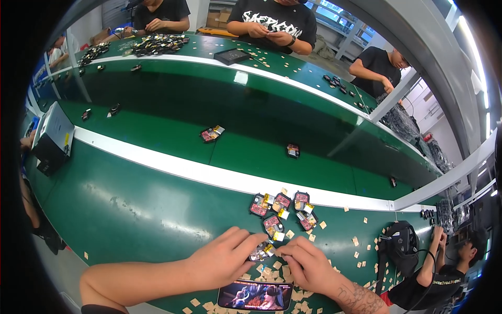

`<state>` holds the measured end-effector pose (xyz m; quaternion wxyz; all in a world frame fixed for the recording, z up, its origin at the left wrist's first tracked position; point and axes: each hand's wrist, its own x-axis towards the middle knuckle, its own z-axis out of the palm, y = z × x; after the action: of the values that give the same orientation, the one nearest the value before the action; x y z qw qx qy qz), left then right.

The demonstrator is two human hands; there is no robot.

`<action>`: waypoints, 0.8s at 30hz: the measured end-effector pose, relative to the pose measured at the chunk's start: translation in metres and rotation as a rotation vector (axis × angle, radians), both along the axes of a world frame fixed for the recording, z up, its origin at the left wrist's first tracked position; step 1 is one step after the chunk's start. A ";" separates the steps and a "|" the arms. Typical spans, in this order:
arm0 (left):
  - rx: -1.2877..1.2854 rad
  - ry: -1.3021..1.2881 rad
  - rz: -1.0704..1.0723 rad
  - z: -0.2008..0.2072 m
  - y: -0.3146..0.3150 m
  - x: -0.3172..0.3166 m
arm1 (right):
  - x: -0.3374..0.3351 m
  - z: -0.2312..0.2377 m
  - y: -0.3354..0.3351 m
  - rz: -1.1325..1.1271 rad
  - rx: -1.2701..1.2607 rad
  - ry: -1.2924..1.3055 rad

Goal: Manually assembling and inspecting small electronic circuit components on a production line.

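Note:
My left hand (pixel 225 259) is closed around the edge of a small black electronic housing (pixel 258 255) with silvery parts inside, held low over the green bench. The fingers of my right hand (pixel 308 263) are pinched together at the housing's right side; whatever they hold is too small to make out. Just beyond both hands lies a cluster of several similar open housings (pixel 273 225) with red circuit boards and silver-and-yellow battery packs. Small tan paper squares (pixel 275 265) are scattered under and around my hands. A phone (pixel 254 296) showing a video lies in front of me between my forearms.
A white rail (pixel 172 166) separates my bench from a sunken green belt (pixel 251 152) carrying spaced-out housings (pixel 212 134). A black backpack (pixel 401 246) lies at right, near a seated co-worker (pixel 444 267). A box (pixel 54 137) stands at left. Across are co-workers, piled housings (pixel 157 45) and a black tray (pixel 231 56).

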<state>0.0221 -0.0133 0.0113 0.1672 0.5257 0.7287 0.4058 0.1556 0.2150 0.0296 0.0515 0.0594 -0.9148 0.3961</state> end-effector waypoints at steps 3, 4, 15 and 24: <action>-0.009 0.019 -0.004 -0.001 -0.001 0.000 | 0.001 0.000 0.010 0.071 0.081 -0.025; -0.007 0.034 -0.003 -0.001 -0.001 -0.001 | 0.001 0.002 0.014 0.070 0.078 -0.027; -0.024 0.036 -0.048 0.003 0.000 -0.007 | -0.025 0.002 0.015 0.272 0.510 0.175; 0.017 0.243 -0.165 -0.008 -0.006 -0.011 | -0.020 -0.009 0.012 0.125 -0.053 -0.095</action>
<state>0.0113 -0.0191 0.0036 0.1063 0.6304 0.6945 0.3302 0.1353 0.2269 0.0209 -0.0153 0.0958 -0.8999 0.4251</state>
